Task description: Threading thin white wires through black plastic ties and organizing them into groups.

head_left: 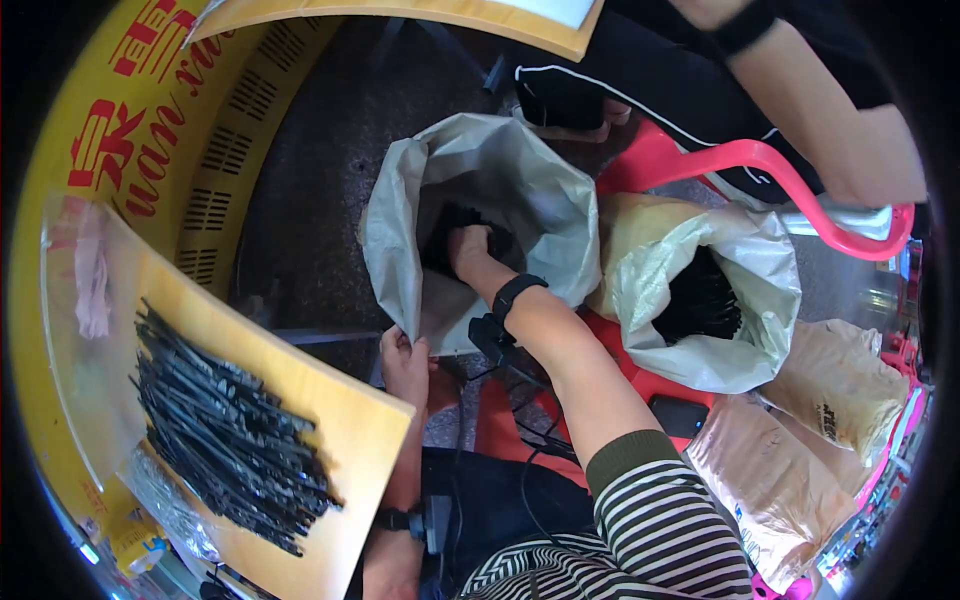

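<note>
A tall white woven sack (480,140) stands with its mouth wide in the middle of the view. My right hand (470,248) reaches down into it, fingers curled in among thin black strips (458,218); the fingertips are hidden. At the sack's near left edge, my left hand (405,362) pinches the rim between thumb and fingers. To the left, a pile of thin black strips (225,430) lies on a wooden board (370,440).
A second white sack (770,300) holds more black strips. Tan packed bags (770,480) lie at the right. A red plastic chair (740,155) and another person's arm (815,110) occupy the upper right. A yellow panel (130,130) curves along the left. Cables (530,440) hang near my lap.
</note>
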Demonstrator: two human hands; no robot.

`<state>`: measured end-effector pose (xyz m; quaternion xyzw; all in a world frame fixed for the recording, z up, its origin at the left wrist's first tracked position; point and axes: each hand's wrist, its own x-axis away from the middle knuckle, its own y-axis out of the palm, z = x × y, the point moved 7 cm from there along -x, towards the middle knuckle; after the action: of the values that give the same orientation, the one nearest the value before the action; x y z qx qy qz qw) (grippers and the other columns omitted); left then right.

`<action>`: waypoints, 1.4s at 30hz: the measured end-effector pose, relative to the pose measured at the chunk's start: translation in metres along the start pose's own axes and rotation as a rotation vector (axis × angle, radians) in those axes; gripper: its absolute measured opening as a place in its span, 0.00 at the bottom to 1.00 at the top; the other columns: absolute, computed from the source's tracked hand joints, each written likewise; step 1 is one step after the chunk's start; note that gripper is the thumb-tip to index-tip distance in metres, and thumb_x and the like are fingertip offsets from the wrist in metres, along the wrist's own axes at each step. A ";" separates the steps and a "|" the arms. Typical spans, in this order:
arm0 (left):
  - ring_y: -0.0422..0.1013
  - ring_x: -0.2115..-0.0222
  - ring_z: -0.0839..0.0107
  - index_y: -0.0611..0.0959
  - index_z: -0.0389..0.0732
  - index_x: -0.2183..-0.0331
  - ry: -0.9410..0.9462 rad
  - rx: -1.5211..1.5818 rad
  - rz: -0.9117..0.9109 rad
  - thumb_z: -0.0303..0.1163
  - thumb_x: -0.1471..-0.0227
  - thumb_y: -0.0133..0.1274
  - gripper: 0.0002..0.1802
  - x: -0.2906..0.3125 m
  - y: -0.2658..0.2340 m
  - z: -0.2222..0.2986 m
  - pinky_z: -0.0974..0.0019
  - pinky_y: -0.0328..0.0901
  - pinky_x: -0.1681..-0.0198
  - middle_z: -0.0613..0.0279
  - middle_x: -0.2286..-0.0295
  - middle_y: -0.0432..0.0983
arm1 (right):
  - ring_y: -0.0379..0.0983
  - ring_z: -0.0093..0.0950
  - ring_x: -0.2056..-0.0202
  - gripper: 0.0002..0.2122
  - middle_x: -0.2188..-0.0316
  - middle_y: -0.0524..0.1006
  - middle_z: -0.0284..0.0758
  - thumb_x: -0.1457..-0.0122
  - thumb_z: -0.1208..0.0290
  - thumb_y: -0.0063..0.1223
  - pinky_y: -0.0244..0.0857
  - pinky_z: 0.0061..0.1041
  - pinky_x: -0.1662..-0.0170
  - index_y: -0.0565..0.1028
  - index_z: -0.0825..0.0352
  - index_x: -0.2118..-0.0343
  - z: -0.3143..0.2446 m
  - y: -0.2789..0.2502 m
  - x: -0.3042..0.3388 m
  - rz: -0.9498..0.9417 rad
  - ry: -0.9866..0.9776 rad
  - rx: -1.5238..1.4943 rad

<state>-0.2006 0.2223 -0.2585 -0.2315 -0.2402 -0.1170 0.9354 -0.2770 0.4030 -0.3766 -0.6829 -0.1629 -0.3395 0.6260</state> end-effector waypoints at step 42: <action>0.68 0.78 0.73 0.69 0.35 0.59 -0.088 0.287 0.022 0.29 0.57 0.54 0.21 0.011 -0.025 -0.033 0.69 0.65 0.75 0.57 0.71 0.69 | 0.59 0.40 0.49 0.20 0.50 0.64 0.43 0.48 0.66 0.42 0.58 0.42 0.52 0.66 0.64 0.50 -0.070 0.012 -0.019 0.574 -0.410 -0.068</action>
<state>-0.1865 0.1829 -0.2696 -0.1027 -0.2929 -0.0610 0.9487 -0.3011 0.3371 -0.3999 -0.7751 -0.0752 -0.0107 0.6272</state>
